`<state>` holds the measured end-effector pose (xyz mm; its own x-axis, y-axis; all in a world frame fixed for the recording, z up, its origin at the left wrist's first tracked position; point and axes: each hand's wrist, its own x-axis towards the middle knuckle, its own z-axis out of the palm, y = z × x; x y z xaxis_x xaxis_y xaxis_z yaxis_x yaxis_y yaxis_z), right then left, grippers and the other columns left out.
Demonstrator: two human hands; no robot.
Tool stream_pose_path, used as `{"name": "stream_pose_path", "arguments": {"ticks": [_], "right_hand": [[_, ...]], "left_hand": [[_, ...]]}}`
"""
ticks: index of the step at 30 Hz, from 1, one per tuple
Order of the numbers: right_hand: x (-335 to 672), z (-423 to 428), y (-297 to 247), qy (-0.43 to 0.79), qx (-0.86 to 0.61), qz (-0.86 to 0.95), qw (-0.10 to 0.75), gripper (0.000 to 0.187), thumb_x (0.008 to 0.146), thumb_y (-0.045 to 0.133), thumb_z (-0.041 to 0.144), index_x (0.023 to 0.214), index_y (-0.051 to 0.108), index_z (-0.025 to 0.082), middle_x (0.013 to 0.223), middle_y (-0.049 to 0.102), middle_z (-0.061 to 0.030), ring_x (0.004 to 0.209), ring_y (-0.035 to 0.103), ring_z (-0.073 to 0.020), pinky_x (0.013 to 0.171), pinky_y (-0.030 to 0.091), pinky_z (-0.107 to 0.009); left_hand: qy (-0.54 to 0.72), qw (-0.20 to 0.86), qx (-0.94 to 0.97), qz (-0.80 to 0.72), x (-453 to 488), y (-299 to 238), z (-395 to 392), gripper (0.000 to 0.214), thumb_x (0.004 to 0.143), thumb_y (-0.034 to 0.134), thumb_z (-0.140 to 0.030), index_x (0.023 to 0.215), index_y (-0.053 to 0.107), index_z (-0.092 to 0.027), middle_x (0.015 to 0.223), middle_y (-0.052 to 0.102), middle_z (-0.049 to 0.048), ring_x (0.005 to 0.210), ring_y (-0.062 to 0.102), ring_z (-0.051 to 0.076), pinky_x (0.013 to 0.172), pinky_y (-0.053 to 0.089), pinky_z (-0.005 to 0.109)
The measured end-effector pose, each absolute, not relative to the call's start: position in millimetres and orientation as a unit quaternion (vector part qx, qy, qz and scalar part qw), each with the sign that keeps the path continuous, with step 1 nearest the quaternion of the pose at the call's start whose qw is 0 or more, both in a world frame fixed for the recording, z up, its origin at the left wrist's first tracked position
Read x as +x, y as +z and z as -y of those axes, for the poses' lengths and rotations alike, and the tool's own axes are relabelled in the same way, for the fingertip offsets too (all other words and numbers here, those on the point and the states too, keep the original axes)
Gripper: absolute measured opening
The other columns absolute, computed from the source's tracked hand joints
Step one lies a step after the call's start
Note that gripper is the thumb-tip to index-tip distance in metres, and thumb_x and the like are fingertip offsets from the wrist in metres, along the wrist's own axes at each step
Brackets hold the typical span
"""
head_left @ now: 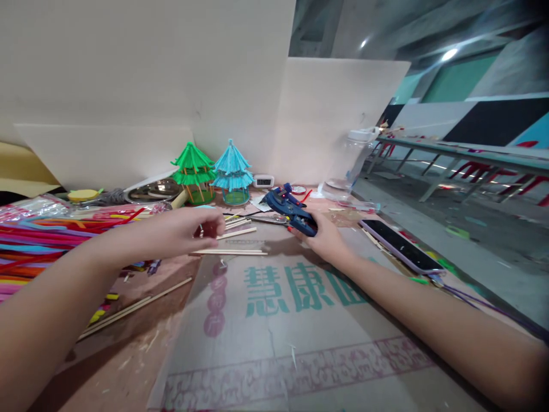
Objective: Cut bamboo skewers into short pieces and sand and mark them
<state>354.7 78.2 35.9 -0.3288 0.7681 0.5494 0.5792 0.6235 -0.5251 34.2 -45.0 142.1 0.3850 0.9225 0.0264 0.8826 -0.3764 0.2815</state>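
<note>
My right hand [326,239] is wrapped round the handle of a dark blue glue gun [289,209], whose nozzle points left. My left hand [199,228] hangs over a group of thin wooden sticks [229,252], its fingers loosely bent with a gap between fingers and thumb. I see nothing held in it, though its fingertips overlap the stick ends. Behind the hands stand two small two-tiered pavilions, a green pavilion [194,171] and a light blue pavilion [232,171]. Beneath my arms lies a printed cardboard sheet [257,349].
Colourful pipe cleaners [34,246] are heaped at the left. A phone [401,246] lies at the right, near a clear plastic jug [351,163]. A small digital clock [263,181] stands against the white board [240,86]. More sticks [137,309] lie at the left.
</note>
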Motion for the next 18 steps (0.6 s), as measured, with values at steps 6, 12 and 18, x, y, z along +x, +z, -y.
{"name": "stream_pose_path", "arguments": {"ticks": [6, 12, 18], "right_hand": [[356.3, -79.7, 36.1, 0.076, -0.407, 0.827, 0.38, 0.052, 0.08, 0.074, 0.04, 0.124, 0.059, 0.018, 0.124, 0.067, -0.0136, 0.115, 0.063, -0.0331, 0.099, 0.05, -0.049], [363.6, -81.4, 43.1, 0.014, -0.394, 0.85, 0.35, 0.057, 0.076, 0.079, 0.043, 0.125, 0.06, 0.022, 0.127, 0.065, -0.0128, 0.12, 0.06, -0.0356, 0.104, 0.047, -0.053], [362.0, -83.3, 36.0, 0.047, -0.408, 0.832, 0.373, 0.056, 0.078, 0.076, 0.045, 0.123, 0.058, 0.017, 0.125, 0.065, -0.016, 0.116, 0.062, -0.0356, 0.099, 0.05, -0.052]], "left_hand": [[0.085, -0.025, 0.755, -0.649, -5.8, 111.1, 9.5, 0.029, 0.088, 0.051, -0.041, 0.1, 0.072, -0.025, 0.095, 0.075, 0.006, 0.083, 0.067, 0.026, 0.071, 0.045, 0.033], [0.079, -0.029, 0.757, -0.648, -4.6, 83.2, -2.4, 0.041, 0.089, 0.05, -0.045, 0.111, 0.073, -0.019, 0.114, 0.074, 0.0116, 0.1, 0.066, 0.029, 0.083, 0.048, 0.034], [0.103, -0.032, 0.764, -0.637, 13.3, 53.5, -9.9, 0.039, 0.096, 0.039, -0.034, 0.108, 0.072, -0.017, 0.113, 0.069, 0.015, 0.105, 0.063, 0.027, 0.092, 0.046, 0.034]]}}
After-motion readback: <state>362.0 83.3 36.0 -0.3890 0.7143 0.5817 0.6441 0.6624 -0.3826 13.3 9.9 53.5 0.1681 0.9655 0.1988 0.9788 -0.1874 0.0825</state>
